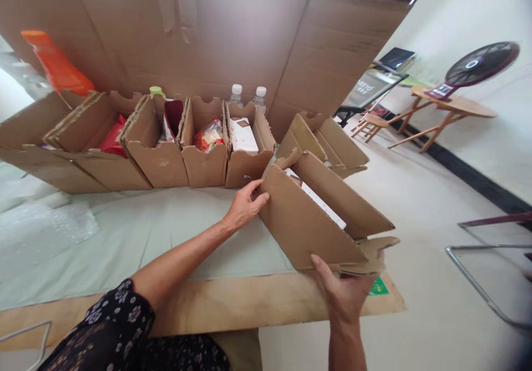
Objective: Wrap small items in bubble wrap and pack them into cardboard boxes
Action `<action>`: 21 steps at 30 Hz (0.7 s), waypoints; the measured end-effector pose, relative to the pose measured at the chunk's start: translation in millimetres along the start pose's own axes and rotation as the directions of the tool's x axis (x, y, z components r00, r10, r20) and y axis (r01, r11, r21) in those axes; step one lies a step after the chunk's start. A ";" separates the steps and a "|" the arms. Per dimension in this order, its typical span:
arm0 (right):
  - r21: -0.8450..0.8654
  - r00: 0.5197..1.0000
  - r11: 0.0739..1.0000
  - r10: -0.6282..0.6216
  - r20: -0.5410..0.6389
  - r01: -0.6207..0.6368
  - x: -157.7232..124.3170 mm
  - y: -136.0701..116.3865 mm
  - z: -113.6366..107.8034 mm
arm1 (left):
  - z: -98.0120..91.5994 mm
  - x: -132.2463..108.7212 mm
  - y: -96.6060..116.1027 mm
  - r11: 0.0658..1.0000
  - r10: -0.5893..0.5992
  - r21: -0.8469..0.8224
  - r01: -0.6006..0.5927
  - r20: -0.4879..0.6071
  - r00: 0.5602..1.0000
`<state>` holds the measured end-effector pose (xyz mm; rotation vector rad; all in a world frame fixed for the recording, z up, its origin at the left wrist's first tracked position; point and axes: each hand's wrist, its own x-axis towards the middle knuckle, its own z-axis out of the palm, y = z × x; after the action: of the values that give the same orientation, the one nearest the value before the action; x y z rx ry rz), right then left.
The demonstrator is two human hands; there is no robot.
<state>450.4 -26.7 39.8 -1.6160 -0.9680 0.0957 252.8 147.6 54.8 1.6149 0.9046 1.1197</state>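
An open cardboard box point(307, 221) is tilted near the table's right front corner, between my two hands. Inside it lies a flat white box point(320, 202). My left hand point(245, 205) grips the cardboard box's far left corner, thumb on the near wall. At the box's near end, my right hand point(349, 290) is wrapped around the lower edge, its fingers mostly hidden behind the cardboard. Just beyond my left hand stands another cardboard box point(247, 170) holding a white box point(244, 137).
Several open cardboard boxes stand in a row, one with a red packet point(114, 138), another with a red-and-clear snack bag point(210, 137). A tall cardboard panel point(233, 33) rises behind. An orange bottle point(62, 69) stands left; bubble wrap point(50, 227) lies nearer. A fan point(477, 66) is at right.
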 end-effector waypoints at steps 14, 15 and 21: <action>-0.098 0.981 0.995 0.014 -0.192 -0.033 -28.4 -23.7 38.5 | -31.9 27.5 49.9 0.606 0.486 0.744 -0.282 -0.066 0.872; -0.116 0.980 0.993 0.010 -0.197 -0.033 -29.8 -26.0 40.0 | -37.8 36.0 52.4 0.587 0.472 0.764 -0.267 -0.055 0.880; -0.149 0.974 0.988 -0.074 -0.213 0.042 -27.3 -31.2 56.0 | -54.2 51.9 54.4 0.503 0.494 0.816 -0.283 -0.003 0.870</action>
<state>385.6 -1.1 37.3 -1.6875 -0.8661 -0.1926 220.6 194.9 127.7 2.5855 1.3716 1.3279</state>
